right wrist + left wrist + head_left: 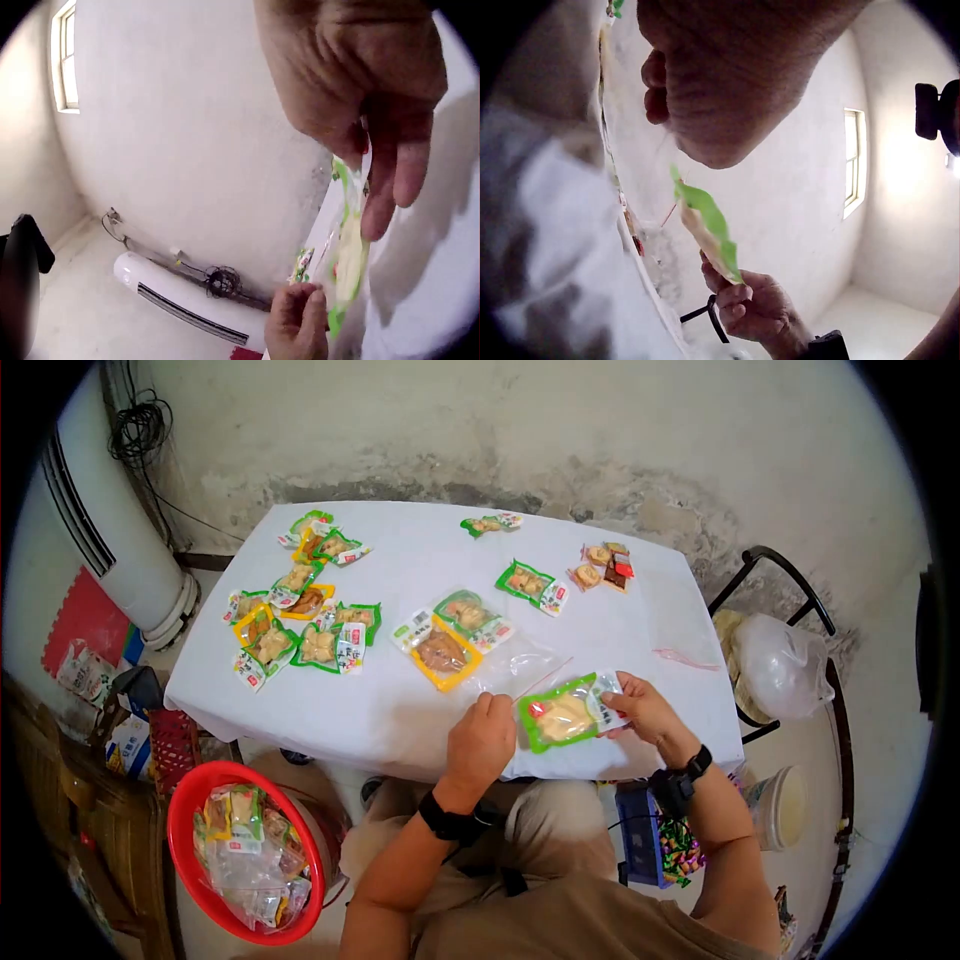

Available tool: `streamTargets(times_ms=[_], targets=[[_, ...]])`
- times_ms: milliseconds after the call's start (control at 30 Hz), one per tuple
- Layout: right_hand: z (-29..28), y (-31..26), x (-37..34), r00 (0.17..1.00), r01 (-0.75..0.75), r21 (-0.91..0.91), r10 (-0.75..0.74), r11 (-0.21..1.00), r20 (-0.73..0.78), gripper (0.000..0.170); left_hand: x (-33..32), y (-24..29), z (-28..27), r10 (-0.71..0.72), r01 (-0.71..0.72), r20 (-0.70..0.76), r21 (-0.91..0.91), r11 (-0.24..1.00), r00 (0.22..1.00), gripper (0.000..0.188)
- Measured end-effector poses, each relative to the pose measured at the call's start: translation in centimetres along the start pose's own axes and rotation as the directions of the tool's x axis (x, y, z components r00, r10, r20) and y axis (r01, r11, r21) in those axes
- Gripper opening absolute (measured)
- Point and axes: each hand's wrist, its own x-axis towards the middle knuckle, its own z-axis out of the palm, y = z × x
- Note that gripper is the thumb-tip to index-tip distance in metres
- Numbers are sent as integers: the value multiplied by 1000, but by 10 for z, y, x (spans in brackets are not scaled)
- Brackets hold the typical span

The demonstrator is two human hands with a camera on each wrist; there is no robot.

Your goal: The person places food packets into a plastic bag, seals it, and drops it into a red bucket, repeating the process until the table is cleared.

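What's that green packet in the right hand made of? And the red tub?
Green packet: probably thin plastic film, shiny, partly clear; pale contents show through. Red tub: likely stiff plastic, smooth, with a firm-looking, evenly coloured round rim.

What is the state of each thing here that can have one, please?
Green packet: lifted, apparently sealed.
Clear bag: partly filled, seal unclear.
Right hand: holding the green packet's end.
Left hand: curled, seemingly pinching the clear bag's edge.
Red tub: uncovered, well filled.
White bag: bulging.
Black cable: coiled.
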Motion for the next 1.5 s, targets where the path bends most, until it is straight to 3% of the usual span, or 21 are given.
streamTargets(times_ms=[100, 167, 233, 300, 500, 600, 667, 700, 767, 800, 833, 867, 1000, 1033, 1067, 1100, 1167, 1300, 1367, 1500], targets=[[23, 6, 10, 995, 18, 47, -13, 999, -100, 27, -4, -3, 3, -19, 20, 23, -31, 999, 1000, 10], [41, 13, 20, 979, 182, 322, -143, 929, -142, 29, -4, -4, 3, -15, 16, 32, -24, 1000, 999, 11], [58, 19, 28, 985, 173, 413, -157, 894, -73, 29, -4, -4, 2, 17, -16, 20, -59, 998, 1000, 14], [79, 25, 38, 990, 60, 624, -125, 779, 60, 29, -1, -2, -1, 27, -27, 3, -67, 997, 1000, 14], [115, 11, 79, 977, 4, 754, -163, 657, 137, 30, 0, 0, -6, 68, -71, -31, -108, 992, 997, 13], [117, 6, 100, 974, -81, 728, -101, 680, 203, 30, -1, -3, -4, 81, -86, -51, -116, 990, 995, 13], [116, 3, 104, 974, -118, 510, 0, 852, 225, 27, -1, -4, -5, 77, -82, -49, -109, 991, 996, 13], [115, 2, 109, 974, -117, 507, -1, 854, 226, 27, 0, -2, -8, 69, -73, -38, -95, 993, 997, 12], [110, 6, 121, 977, -79, 204, 35, 976, 209, 20, 0, 0, -10, 59, -61, -29, -84, 995, 998, 12], [111, 5, 128, 977, -79, 202, 36, 976, 208, 20, 0, 0, -10, 58, -62, -47, -84, 995, 997, 12], [113, 2, 137, 978, 56, -152, -24, 987, 207, 19, 0, 0, -10, 58, -63, -63, -83, 995, 996, 12], [115, 1, 144, 971, 183, -482, -80, 857, 227, 19, 0, -2, -9, 58, -63, -63, -82, 995, 996, 12], [126, -9, 140, 980, 161, -531, -72, 832, 185, 19, 1, -8, -7, 19, -26, -91, -77, 997, 996, 12], [128, -5, 137, 988, 61, -187, -33, 980, 153, 19, 2, -9, -8, 18, -26, -107, -74, 997, 994, 12], [129, -2, 135, 990, -43, 187, 17, 981, 139, 20, 3, -9, -9, 20, -27, -107, -71, 997, 994, 12], [132, -2, 131, 990, -43, 188, 16, 981, 141, 20, 3, -8, -11, 30, -38, -107, -73, 997, 994, 12], [139, -5, 123, 989, -51, 494, -24, 868, 144, 20, 3, -6, -13, 41, -49, -107, -76, 996, 993, 11], [136, 4, 130, 981, -63, 431, -24, 900, 194, 19, 3, -4, -9, 38, -45, -91, -76, 996, 995, 11], [138, 4, 136, 993, -38, 143, 22, 989, 113, 22, 3, -6, -9, 41, -48, -90, -82, 995, 995, 11], [132, 3, 137, 991, 51, -58, -44, 997, 127, 17, 3, -6, -9, 52, -58, -98, -62, 996, 994, 10]])
